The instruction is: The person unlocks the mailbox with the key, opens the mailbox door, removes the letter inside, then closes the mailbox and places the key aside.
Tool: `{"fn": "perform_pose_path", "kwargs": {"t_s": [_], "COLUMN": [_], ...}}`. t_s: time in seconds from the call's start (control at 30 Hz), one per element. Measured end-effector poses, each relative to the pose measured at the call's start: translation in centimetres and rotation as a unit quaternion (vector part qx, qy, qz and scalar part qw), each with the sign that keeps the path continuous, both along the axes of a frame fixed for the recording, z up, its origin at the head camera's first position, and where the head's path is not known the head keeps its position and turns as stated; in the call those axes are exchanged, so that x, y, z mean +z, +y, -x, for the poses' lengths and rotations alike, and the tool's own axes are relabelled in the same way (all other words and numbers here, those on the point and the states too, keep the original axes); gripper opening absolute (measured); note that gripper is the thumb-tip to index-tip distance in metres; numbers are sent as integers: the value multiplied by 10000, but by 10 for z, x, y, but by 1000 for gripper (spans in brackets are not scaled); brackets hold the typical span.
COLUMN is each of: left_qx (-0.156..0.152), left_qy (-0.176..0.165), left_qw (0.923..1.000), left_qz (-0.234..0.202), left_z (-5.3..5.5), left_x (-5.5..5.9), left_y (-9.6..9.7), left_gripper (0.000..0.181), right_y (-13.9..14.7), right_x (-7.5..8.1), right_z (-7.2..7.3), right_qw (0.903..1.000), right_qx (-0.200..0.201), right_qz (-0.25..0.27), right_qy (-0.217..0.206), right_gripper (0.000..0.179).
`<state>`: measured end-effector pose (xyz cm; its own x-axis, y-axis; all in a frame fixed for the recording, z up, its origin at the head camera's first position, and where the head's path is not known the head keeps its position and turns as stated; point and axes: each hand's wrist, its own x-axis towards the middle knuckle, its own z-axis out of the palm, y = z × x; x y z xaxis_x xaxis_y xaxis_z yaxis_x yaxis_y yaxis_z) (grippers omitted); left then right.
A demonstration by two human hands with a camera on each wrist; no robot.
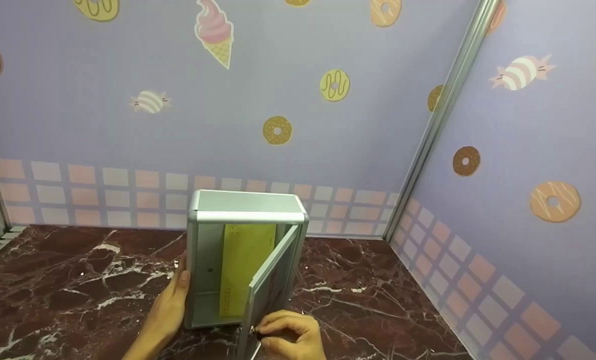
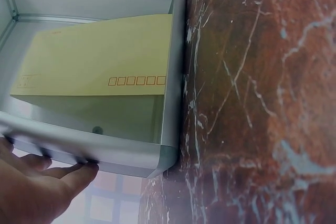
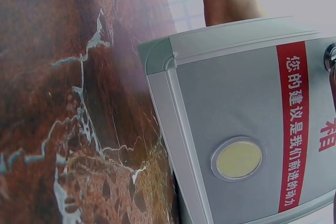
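Observation:
A silver metal suggestion box stands upright on the tabletop, its door swung partly outward. Inside, a yellow envelope leans upright against the back; its row of small red squares shows in the left wrist view. My left hand rests along the box's left side, fingers laid against the outer wall. At the door's free edge, my right hand pinches a small key at the lock. Most of the key is hidden by the fingers.
Dark red marbled tabletop spreads around the box. Behind it rises a lilac wall with printed sweets and a checked band. A metal corner post and a second wall stand on the right.

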<state>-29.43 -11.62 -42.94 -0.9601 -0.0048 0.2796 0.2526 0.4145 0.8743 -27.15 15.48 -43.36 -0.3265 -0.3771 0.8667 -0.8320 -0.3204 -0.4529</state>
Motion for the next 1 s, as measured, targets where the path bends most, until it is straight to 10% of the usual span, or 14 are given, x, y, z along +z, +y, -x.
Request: {"fn": "perform_pose_path", "kwargs": {"t_s": [1.0], "left_qx": [-1], "left_qy": [-22], "left_qw": [10000], "left_qz": [33], "left_z": [-1], "left_x": [0], "left_y": [-1], "left_gripper": [55], "right_y": [20], "right_x": [3], "right_z": [-3], "right_qw": [9996], "right_qx": [111], "right_qz": [-72], "right_qy": [-235], "right_gripper": [23]}}
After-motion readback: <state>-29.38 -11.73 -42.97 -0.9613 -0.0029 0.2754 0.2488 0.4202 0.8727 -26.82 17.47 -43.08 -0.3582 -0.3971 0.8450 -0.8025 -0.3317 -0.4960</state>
